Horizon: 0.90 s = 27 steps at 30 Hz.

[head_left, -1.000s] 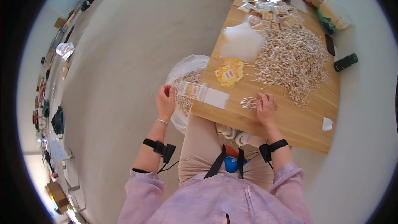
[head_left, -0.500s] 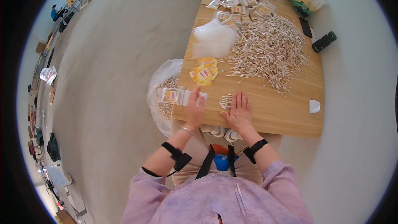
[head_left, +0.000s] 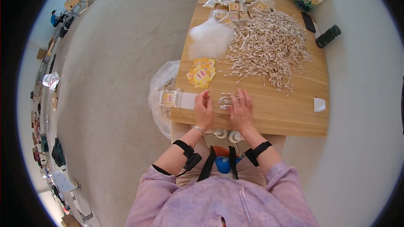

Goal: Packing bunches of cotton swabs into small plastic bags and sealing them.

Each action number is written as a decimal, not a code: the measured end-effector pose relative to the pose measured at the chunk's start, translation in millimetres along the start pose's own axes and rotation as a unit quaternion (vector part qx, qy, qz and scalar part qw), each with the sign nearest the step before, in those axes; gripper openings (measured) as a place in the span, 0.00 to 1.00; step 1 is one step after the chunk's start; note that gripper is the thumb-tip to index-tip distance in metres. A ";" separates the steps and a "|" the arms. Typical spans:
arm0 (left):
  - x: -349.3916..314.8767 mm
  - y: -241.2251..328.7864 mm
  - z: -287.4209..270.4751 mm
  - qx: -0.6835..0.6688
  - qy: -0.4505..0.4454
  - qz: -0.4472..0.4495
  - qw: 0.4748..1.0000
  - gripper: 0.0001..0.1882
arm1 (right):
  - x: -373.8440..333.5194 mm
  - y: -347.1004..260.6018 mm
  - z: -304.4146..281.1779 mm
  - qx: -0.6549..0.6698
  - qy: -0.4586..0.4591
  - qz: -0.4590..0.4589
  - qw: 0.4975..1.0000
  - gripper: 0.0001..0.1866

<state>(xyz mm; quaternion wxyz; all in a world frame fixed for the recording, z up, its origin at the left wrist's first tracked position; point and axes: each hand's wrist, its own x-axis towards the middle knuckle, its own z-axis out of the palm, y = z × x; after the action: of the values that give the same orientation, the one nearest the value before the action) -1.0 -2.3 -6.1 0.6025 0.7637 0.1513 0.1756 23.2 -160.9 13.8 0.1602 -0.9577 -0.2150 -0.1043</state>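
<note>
A small bunch of cotton swabs (head_left: 225, 101) lies on the table between my hands. My right hand (head_left: 242, 111) rests palm down on its right end, fingers stretched and slightly apart. To the left of the bunch, my left hand (head_left: 204, 110) is on its side with loosely curled fingers, and nothing shows in it. It touches or nearly touches a clear plastic bag sleeve (head_left: 187, 100). Beyond that, at the left table edge, lies a clear packet of swabs with a yellow label card (head_left: 168, 98). Several yellow cards (head_left: 202, 73) lie in a pile past my left hand.
A large heap of loose swabs (head_left: 271, 46) covers the wooden table (head_left: 290, 117) ahead. Nearby lie clear bags (head_left: 210, 38) and filled packets (head_left: 237, 6). A phone (head_left: 308, 22) and black flask (head_left: 328, 36) stand by the wall. A plastic sack of swabs (head_left: 158, 82) sits left of the table.
My left hand has turned onto its side and moved right, closer to the bunch of swabs. My right hand's fingers have shifted slightly left over the swabs.
</note>
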 end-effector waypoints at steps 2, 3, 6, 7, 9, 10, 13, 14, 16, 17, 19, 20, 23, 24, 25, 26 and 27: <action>-1.3 4.6 -3.0 0.022 -0.008 0.008 1.000 0.17 | 6.5 4.5 -5.2 0.085 0.035 -0.002 0.996 0.16; -2.3 7.1 -3.1 0.042 -0.018 0.021 0.999 0.15 | 10.0 4.7 -6.4 0.085 0.034 -0.002 0.996 0.16; -4.1 14.0 0.6 0.076 -0.048 0.031 0.995 0.12 | 21.5 7.0 -11.1 0.114 -0.023 0.045 0.992 0.07; -5.2 14.6 1.0 0.093 -0.066 0.026 0.993 0.10 | 23.6 7.9 -13.0 0.107 -0.041 0.039 0.993 0.06; -3.5 11.0 3.1 0.080 -0.060 0.043 0.994 0.09 | 27.0 8.1 -13.9 0.099 -0.060 0.032 0.993 0.06; -2.6 8.2 4.3 0.068 -0.054 0.059 0.994 0.08 | 28.6 7.6 -13.3 0.100 -0.070 0.037 0.992 0.06; -0.9 1.1 3.4 0.090 -0.062 0.067 0.992 0.08 | 30.4 8.1 -13.5 0.107 -0.072 0.042 0.991 0.06; -0.2 -0.2 3.1 0.090 -0.062 0.067 0.992 0.08 | 31.0 8.7 -13.6 0.114 -0.065 0.043 0.990 0.06; 1.0 -3.5 2.7 0.117 -0.074 0.094 0.986 0.08 | 32.6 10.6 -11.6 0.101 -0.064 0.036 0.992 0.06; 1.4 -5.5 3.0 0.117 -0.074 0.094 0.986 0.08 | 33.4 11.5 -10.6 0.088 -0.063 0.030 0.994 0.06; 2.3 -7.7 4.1 0.109 -0.067 0.105 0.986 0.07 | 35.9 13.7 -9.2 0.076 -0.079 0.011 0.994 0.06; 2.3 -7.9 4.1 0.109 -0.067 0.105 0.986 0.07 | 37.6 14.2 -9.0 0.065 -0.096 -0.009 0.993 0.05; 3.2 -4.1 5.0 0.118 -0.065 0.104 0.985 0.09 | 41.6 16.6 -1.9 -0.012 -0.118 -0.059 0.991 0.06; 4.1 -2.1 5.5 0.150 -0.066 0.143 0.976 0.10 | 40.7 19.1 -1.0 -0.013 -0.118 -0.058 0.991 0.06; 5.3 2.9 4.1 0.183 -0.065 0.181 0.964 0.10 | 40.5 19.7 -1.4 -0.031 -0.103 -0.085 0.991 0.07; 5.6 8.0 3.2 0.183 -0.064 0.181 0.964 0.10 | 40.1 20.5 -2.0 -0.049 -0.088 -0.111 0.989 0.08; 5.6 13.2 2.7 0.170 -0.090 0.160 0.968 0.11 | 38.6 21.7 -3.1 -0.050 -0.088 -0.112 0.989 0.08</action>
<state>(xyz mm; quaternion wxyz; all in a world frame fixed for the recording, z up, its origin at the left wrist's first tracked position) 5.5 -5.1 6.7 0.4396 0.8816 0.0005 0.1721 66.6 -166.0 21.4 0.0799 -0.9399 -0.3285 -0.0474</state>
